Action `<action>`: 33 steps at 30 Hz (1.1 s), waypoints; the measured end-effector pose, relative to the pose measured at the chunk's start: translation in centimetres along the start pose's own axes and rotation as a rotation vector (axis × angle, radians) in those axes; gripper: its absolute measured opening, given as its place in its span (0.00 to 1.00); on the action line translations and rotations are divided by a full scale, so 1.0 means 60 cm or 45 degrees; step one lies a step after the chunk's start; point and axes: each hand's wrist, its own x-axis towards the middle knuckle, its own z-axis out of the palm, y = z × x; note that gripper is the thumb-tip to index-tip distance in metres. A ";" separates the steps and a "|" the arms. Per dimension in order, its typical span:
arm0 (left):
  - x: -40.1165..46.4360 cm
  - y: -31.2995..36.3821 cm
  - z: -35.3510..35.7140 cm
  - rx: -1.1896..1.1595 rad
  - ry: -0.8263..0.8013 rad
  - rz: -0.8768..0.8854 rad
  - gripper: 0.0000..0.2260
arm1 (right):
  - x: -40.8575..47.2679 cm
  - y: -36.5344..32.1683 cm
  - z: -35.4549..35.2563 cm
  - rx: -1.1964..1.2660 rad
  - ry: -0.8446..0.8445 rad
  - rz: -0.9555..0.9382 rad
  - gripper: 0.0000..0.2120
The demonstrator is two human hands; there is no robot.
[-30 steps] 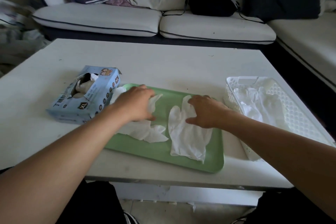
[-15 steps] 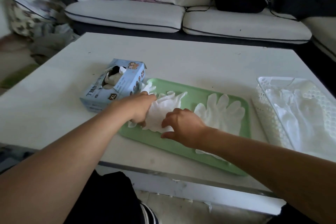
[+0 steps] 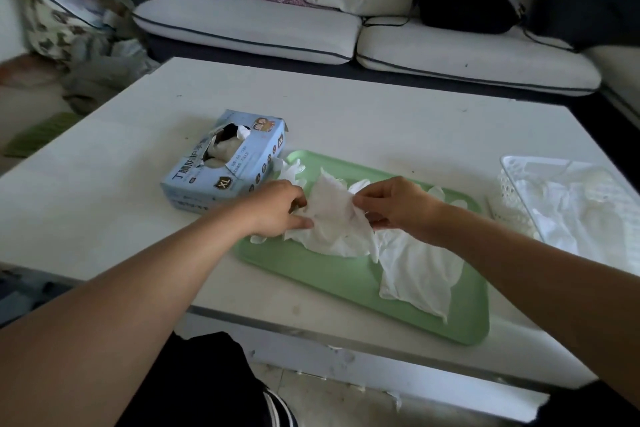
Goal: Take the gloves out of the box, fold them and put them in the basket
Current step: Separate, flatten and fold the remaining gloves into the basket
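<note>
- Your left hand (image 3: 277, 208) and right hand (image 3: 398, 206) each pinch one side of a white glove (image 3: 337, 218), lifting it off the green tray (image 3: 346, 274) on the table (image 3: 381, 121).
- Half a second ago this glove lay flat under both hands; now it is raised between them.
- A second glove (image 3: 419, 274) lies flat under your right wrist.
- The box (image 3: 225, 163) sits just beyond your left hand.
- The basket (image 3: 512, 184), right of your right hand, is cut off; its contents are blurred.

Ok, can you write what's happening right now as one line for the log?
step: folding | left hand: pinching glove | right hand: pinching same glove | place: over green tray | basket: holds gloves
</note>
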 end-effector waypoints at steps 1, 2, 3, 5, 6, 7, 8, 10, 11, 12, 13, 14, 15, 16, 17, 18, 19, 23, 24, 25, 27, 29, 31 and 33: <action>0.001 0.008 0.005 -0.058 0.013 -0.012 0.24 | -0.002 0.001 -0.002 0.108 -0.021 0.044 0.09; 0.001 0.016 0.009 -0.100 0.017 -0.025 0.24 | -0.003 0.001 -0.002 0.183 -0.049 0.078 0.11; 0.001 0.021 0.013 -0.113 0.012 -0.039 0.23 | -0.006 0.002 -0.001 0.236 -0.087 0.105 0.12; -0.002 0.032 0.016 -0.052 0.023 -0.054 0.17 | -0.012 -0.002 0.003 0.335 -0.167 0.141 0.13; -0.003 0.036 0.017 0.009 0.050 -0.064 0.13 | -0.015 -0.008 0.002 0.395 -0.190 0.143 0.11; -0.004 0.041 0.016 0.073 0.103 -0.084 0.10 | -0.019 -0.017 -0.002 0.461 -0.196 0.135 0.10; -0.005 0.046 0.011 0.126 0.188 -0.116 0.08 | -0.021 -0.028 -0.008 0.529 -0.185 0.115 0.10; -0.004 0.049 -0.006 0.178 0.351 -0.208 0.07 | -0.026 -0.055 -0.027 0.639 -0.140 0.046 0.10; -0.004 0.047 -0.017 0.191 0.402 -0.250 0.06 | -0.031 -0.069 -0.040 0.680 -0.109 0.010 0.10; -0.004 0.044 -0.027 0.214 0.429 -0.294 0.05 | -0.037 -0.081 -0.051 0.717 -0.074 -0.019 0.10; -0.004 0.040 -0.036 0.245 0.426 -0.348 0.04 | -0.043 -0.091 -0.064 0.751 -0.035 -0.046 0.10; -0.006 0.039 -0.044 0.275 0.406 -0.397 0.03 | -0.050 -0.100 -0.075 0.777 -0.001 -0.074 0.10; -0.007 0.037 -0.049 0.296 0.379 -0.435 0.03 | -0.059 -0.107 -0.084 0.791 0.033 -0.101 0.10; -0.008 0.038 -0.054 0.284 0.343 -0.455 0.05 | -0.067 -0.112 -0.091 0.797 0.063 -0.127 0.10; -0.009 0.042 -0.060 0.247 0.295 -0.468 0.06 | -0.074 -0.113 -0.098 0.786 0.086 -0.154 0.10; -0.009 0.047 -0.066 0.212 0.225 -0.475 0.07 | -0.080 -0.113 -0.101 0.759 0.102 -0.176 0.10; -0.008 0.055 -0.075 0.201 0.134 -0.462 0.10 | -0.087 -0.112 -0.107 0.711 0.136 -0.196 0.09; -0.036 0.108 -0.129 -0.400 0.059 -0.155 0.36 | -0.104 -0.098 -0.111 0.551 0.299 -0.246 0.11; -0.049 0.129 -0.136 -0.821 0.027 -0.001 0.37 | -0.108 -0.095 -0.106 0.511 0.309 -0.272 0.11; -0.057 0.150 -0.135 -1.183 -0.063 0.139 0.35 | -0.114 -0.091 -0.100 0.444 0.294 -0.303 0.10; -0.048 0.192 -0.114 -1.437 -0.205 0.303 0.28 | -0.128 -0.089 -0.088 0.251 0.150 -0.376 0.10; -0.026 0.229 -0.086 -1.415 -0.123 0.377 0.24 | -0.141 -0.089 -0.089 -0.058 0.014 -0.431 0.14; -0.004 0.251 -0.072 -1.476 -0.023 0.298 0.31 | -0.151 -0.092 -0.103 -0.335 -0.021 -0.455 0.21; 0.010 0.261 -0.067 -1.485 0.016 0.272 0.20 | -0.165 -0.097 -0.130 -0.319 -0.024 -0.446 0.24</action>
